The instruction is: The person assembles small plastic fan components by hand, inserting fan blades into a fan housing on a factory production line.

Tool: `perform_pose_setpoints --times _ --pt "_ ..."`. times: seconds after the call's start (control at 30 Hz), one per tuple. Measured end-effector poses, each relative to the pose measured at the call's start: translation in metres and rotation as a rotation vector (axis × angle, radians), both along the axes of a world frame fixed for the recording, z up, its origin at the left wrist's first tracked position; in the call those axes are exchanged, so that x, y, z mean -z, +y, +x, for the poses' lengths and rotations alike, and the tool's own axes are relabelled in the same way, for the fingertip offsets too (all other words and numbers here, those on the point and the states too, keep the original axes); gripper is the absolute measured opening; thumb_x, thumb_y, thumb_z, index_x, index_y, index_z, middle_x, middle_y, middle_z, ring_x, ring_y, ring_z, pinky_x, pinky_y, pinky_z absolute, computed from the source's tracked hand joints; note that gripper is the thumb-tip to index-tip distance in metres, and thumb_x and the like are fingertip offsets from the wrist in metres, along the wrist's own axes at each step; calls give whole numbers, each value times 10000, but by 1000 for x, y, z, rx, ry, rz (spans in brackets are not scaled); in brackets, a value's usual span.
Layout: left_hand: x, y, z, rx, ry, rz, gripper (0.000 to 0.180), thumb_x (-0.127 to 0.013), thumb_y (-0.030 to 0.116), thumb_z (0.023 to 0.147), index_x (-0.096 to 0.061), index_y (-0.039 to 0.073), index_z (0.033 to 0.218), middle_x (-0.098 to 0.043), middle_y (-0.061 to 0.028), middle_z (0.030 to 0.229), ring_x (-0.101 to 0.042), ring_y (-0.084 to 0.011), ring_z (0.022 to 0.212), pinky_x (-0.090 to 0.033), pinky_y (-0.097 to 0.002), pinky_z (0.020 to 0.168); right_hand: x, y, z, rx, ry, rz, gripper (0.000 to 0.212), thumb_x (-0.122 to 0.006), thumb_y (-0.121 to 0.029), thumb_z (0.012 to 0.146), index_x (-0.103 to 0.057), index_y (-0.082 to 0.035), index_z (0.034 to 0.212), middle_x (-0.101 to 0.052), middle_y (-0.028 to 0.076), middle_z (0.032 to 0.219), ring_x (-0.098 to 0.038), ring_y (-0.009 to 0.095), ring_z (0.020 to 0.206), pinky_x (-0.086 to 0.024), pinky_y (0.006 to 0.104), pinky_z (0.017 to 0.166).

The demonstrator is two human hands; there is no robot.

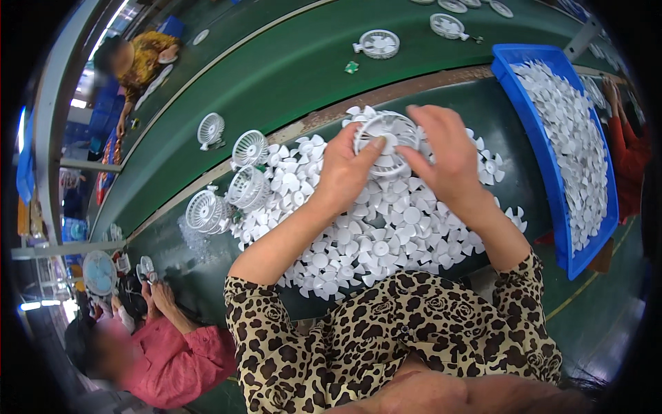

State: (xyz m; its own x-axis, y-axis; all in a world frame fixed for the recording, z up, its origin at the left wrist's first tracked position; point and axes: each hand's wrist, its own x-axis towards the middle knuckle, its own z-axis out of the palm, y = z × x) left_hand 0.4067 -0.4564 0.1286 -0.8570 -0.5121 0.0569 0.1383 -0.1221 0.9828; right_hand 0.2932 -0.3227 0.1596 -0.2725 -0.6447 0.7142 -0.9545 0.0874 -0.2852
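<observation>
A round white slotted fan housing [396,170] is held up in front of me, with a white fan blade [390,142] inside it. My left hand [347,164] grips the housing's left side, its thumb pressing over the blade's hub. At the right side of the housing is my right hand [449,155], slightly blurred, thumb and fingers spread apart. Its thumb tip lies close to the blade; whether it touches cannot be made out. Below both hands spreads a heap of loose white fan blades [380,250].
Several white fan housings [208,211] stand left of the heap. A blue tray [569,241] full of blades sits on the right. Beyond runs a green conveyor belt [296,86] carrying housings [378,44] and a small green circuit board [352,67]. A person in red [176,359] works at left.
</observation>
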Motion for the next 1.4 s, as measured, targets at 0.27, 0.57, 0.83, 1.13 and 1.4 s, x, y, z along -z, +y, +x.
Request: perform_pose_setpoints --times 0.27,0.57,0.83,1.13,1.4 --pt "8 -2 1 44 -107 -374 254 -606 163 836 -560 -23 1003 -627 -175 889 -609 -247 810 -465 -342 740 21 -2 -17 -102 -773 419 331 -738 -230 748 -563 6 901 -616 125 758 -577 190 653 -455 311 606" --pt "27 -174 -68 -232 -189 186 290 -532 139 912 -526 -60 1123 -594 -157 1101 -608 -255 941 -548 -417 726 -12 62 -68 24 -601 289 358 -665 -159 827 -559 -10 1136 -645 77 950 -574 111 775 -460 234 650" --pt "53 -327 -61 -527 -512 -777 329 -586 250 847 -613 -41 998 -642 -152 890 -609 -251 793 -503 -400 697 7 214 -45 596 -368 795 363 -686 -92 726 -590 -44 1073 -563 121 908 -574 286 820 -475 359 717" --pt "112 -524 146 -154 -1270 -1806 304 -567 214 762 -612 -82 819 -611 -295 855 -584 -455 837 -459 -484 722 48 197 -55 480 -658 384 244 -644 -99 789 -602 -27 1019 -592 69 865 -587 176 757 -475 285 677" --pt "125 -451 91 -523 -911 -1211 245 -574 139 719 -601 -95 786 -607 -267 778 -594 -412 711 -436 -482 622 65 229 -90 509 -1190 79 184 -597 -41 843 -605 -16 1024 -639 19 866 -574 74 773 -462 225 667"
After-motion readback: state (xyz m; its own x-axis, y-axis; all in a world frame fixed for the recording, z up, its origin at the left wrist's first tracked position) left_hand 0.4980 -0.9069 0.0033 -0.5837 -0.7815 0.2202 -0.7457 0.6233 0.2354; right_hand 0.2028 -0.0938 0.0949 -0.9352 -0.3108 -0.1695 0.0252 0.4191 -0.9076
